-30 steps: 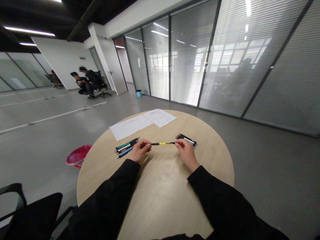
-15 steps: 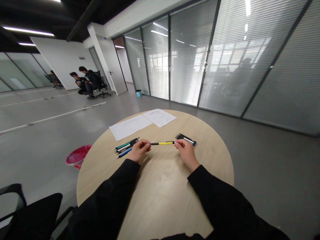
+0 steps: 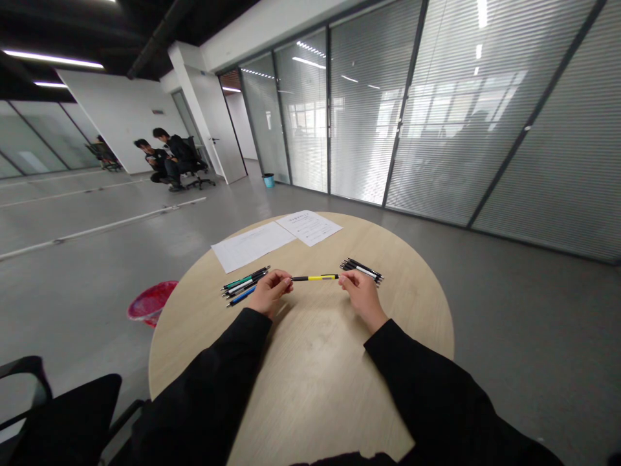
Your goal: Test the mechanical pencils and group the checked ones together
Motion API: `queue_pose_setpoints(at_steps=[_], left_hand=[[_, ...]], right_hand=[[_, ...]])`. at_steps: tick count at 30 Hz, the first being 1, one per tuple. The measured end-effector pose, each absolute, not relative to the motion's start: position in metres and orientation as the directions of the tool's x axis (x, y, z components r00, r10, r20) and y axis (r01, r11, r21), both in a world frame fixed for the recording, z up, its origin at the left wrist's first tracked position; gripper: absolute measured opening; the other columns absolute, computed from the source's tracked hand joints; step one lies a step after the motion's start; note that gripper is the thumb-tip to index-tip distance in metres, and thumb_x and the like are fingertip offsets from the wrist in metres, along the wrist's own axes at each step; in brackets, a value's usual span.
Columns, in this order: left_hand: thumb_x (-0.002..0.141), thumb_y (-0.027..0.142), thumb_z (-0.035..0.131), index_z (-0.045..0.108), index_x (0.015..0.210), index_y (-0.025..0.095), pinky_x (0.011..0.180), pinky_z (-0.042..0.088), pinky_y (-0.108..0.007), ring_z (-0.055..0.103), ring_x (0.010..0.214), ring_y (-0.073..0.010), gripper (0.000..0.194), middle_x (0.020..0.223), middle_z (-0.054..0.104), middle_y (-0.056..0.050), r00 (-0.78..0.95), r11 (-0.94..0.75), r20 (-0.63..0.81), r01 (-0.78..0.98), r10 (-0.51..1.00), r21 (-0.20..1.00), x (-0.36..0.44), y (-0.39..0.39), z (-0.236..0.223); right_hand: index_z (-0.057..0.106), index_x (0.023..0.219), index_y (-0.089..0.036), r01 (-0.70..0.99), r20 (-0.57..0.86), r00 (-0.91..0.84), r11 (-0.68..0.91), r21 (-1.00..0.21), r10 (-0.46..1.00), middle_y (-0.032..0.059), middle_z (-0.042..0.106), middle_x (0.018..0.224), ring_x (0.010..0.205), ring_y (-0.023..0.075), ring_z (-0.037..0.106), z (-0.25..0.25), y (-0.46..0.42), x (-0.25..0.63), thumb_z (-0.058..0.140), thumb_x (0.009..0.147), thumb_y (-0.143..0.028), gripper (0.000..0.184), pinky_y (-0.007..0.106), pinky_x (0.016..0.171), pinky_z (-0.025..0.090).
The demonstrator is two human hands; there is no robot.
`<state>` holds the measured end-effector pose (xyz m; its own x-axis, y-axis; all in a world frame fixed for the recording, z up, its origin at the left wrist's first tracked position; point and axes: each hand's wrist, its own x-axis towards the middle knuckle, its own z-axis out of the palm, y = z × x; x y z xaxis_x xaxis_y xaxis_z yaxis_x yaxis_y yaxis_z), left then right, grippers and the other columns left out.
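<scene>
Between my two hands a yellow and black pen is held level, a little above the round wooden table. The thumb and fingers of my left hand pinch its black end. My right hand pinches the opposite end, where the clip is. Just left of my left hand lies a group of pens, with green, white, black and blue barrels; the hand partly covers them. Behind my right hand is a second group of pens, mostly black and white, also partly covered.
Two printed paper sheets lie at the table's far side. A red basket stands on the floor to the left, near a black chair. Two people sit or crouch farther back, and a blue bin stands by the glass wall.
The pen has turned slightly about its length, so its clip shows differently between the fingers. Both hands stay in nearly the same place.
</scene>
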<state>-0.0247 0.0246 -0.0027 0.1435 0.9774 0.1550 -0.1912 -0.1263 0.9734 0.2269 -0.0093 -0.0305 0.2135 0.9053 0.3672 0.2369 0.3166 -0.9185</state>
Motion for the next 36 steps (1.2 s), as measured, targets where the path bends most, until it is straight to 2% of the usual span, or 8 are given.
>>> queue_pose_setpoints(at_steps=[36], left_hand=[[0.064, 0.034, 0.085, 0.064, 0.075, 0.014, 0.062, 0.047, -0.026, 0.059, 0.059, -0.0111, 0.031, 0.064, 0.062, 0.001, 0.161, -0.135, 0.170, -0.206, 0.972, 0.969, -0.0263, 0.0275, -0.0062]], right_hand=[[0.060, 0.074, -0.019, 0.275, 0.380, 0.167, 0.327, -0.904, 0.910, 0.0014, 0.062, 0.065, 0.059, 0.0149, 0.054, -0.0289, -0.0115, 0.2269, 0.055, 0.088, -0.043, 0.028, 0.026, 0.057, 0.040]])
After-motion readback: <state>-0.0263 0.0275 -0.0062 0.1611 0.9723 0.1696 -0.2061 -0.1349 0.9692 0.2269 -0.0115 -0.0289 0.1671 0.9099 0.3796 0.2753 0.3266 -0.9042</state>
